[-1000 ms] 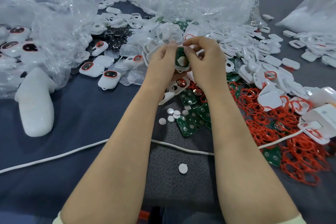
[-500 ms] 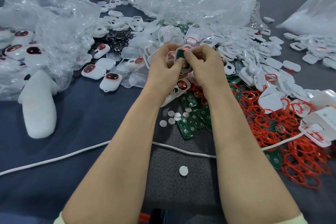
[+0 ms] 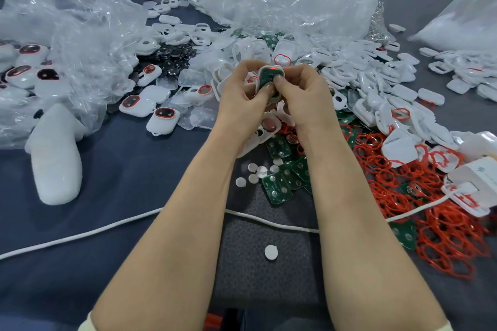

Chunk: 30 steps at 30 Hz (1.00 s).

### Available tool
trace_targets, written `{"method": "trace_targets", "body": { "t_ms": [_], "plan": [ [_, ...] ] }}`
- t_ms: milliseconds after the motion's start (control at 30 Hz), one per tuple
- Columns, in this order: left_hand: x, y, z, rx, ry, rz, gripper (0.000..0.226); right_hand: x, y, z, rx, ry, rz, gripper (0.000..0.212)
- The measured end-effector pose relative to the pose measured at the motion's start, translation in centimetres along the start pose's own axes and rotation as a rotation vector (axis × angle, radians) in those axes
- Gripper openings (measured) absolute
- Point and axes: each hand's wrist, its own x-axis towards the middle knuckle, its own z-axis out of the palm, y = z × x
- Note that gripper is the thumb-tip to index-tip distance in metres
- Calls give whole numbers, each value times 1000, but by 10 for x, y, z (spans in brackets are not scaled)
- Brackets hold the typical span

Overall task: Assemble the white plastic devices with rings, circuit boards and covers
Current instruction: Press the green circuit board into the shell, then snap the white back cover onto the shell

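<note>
1 head-worn view, forward and down, close above the table [image 3: 113, 174]

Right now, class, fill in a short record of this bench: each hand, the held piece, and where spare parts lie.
left hand: grips white shell
right hand: pinches same shell, thumb on green circuit board
spare boards: on table below the wrists
red rings: heap at right
white cable: runs under both forearms

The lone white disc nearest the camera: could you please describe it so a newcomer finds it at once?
Find the white cable that crosses the blue table under both forearms. On its near side, between the forearms, the disc rests on a dark grey mat. The other white discs cluster beyond the cable beside green circuit boards; this one lies alone.
</note>
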Motion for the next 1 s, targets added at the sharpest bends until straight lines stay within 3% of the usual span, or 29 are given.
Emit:
{"method": "trace_targets", "body": {
  "t_ms": [400,533,633,733,833,1000],
  "plan": [
    [-1,2,2,26,4,5,27,0,2,-1,16,28,43,9],
    [-2,5,5,64,51,15,27,-2,1,2,21,45,38,7],
    [1,9,0,-39,146,-19,24,-1,-1,2,43,42,26,13],
    [11,13,-20,-226,445,-80,28,2,-1,4,-136,118,-71,17],
    [18,13,-35,-372,709,-60,24,2,-1,17,-384,62,-176,20],
    [20,9,-35,-368,753,-51,22,8,4,48,-822,-108,-276,39]
  ]
}}
